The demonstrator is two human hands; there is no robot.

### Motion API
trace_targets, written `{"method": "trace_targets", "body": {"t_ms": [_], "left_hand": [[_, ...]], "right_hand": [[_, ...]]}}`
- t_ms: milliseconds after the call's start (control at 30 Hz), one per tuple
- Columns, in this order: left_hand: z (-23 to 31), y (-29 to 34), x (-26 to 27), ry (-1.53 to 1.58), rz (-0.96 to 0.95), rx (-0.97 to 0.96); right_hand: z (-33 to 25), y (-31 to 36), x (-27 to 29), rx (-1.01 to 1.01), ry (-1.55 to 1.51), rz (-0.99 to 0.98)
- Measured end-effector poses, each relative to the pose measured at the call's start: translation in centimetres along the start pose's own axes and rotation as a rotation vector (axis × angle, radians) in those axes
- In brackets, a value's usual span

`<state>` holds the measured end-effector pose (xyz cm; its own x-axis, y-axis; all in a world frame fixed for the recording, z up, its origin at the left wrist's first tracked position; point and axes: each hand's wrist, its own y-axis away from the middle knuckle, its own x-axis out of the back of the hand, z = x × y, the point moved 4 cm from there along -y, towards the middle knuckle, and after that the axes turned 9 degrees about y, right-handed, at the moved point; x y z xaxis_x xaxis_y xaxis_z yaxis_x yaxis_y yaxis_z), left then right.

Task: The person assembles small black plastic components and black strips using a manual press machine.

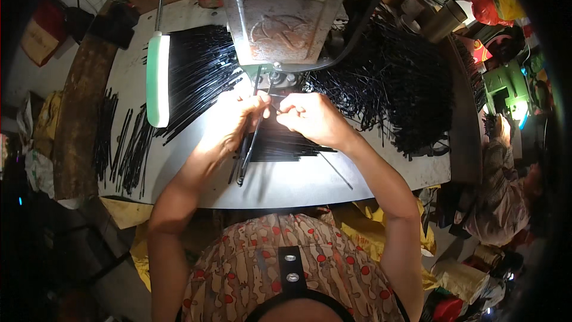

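Along the left edge of the bench [319,188], sparse strips [106,137] are laid lengthwise in loose rows, probably so that they can be picked up singly. The lamp [158,80] is hung farther in, apparently so that light is thrown on the hands; beyond it, toward the far edge, a left pile [202,71] is spread with its strips roughly aligned. Near the bench's middle, the held strips [253,143] are gripped by the left hand [232,119], their lower ends slanted toward the near edge and their upper ends brought under the machine [286,24], seemingly for steadiness there. The left fingers are closed on them, thumb against forefinger. A short pile [283,150] is seen below the hands, crosswise. The right hand [319,120] is placed opposite, its thumb and forefinger curled nearly together close to the held strips; whether anything is pinched between them cannot be told. A loose strip [337,172] is left slanting toward the near edge, and toward the right edge a tangled heap [417,89] is massed, perhaps as stock within easy reach.
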<state>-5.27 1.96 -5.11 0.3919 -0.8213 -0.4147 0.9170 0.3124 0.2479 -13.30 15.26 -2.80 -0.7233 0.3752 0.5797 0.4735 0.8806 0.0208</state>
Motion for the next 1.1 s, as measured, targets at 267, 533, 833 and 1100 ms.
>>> {"method": "trace_targets", "body": {"t_ms": [267,533,833,1100], "left_hand": [[1.0,-0.4,1.0,-0.151,0.101,-0.013],[1.2,-0.4,-0.2,-0.177,-0.021,0.014],[1.1,-0.5,0.2,-0.031,-0.077,0.054],[1.7,0.0,-0.2,-0.032,-0.09,0.076]], "right_hand": [[1.6,-1.5,1.1,0.007,-0.096,0.205],[2.0,-2.1,0.8,0.009,-0.375,0.217],[2.0,-2.6,0.4,-0.164,-0.669,0.176],[1.2,-2.6,0.6,-0.178,-0.652,0.169]]}}
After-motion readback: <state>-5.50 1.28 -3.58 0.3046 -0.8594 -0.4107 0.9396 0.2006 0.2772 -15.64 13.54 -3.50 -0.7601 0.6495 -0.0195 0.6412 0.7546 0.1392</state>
